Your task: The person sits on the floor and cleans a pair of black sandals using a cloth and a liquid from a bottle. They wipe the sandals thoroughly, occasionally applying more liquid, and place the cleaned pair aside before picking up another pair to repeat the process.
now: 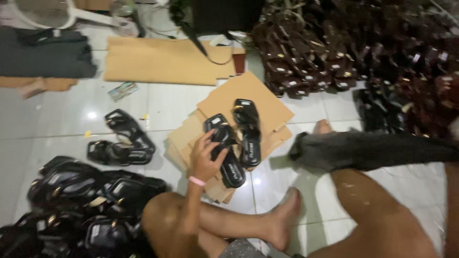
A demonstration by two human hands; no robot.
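Note:
My left hand (206,157), with a pink band at the wrist, grips the strap end of a black flat sandal (230,165). The sandal lies on a stack of brown cardboard sheets (258,93) on the floor. A second black sandal (248,131) lies right beside it on the same stack, untouched. My right hand does not show in the head view. My bare legs and foot (282,217) are stretched out below the cardboard.
Two more black sandals (125,138) lie on the white tiles to the left. A heap of black sandals (71,205) fills the lower left, and a big pile of dark brown sandals (354,48) the upper right. A dark grey cloth (373,150) lies over my right leg. A flat cardboard sheet (162,59) is at the back.

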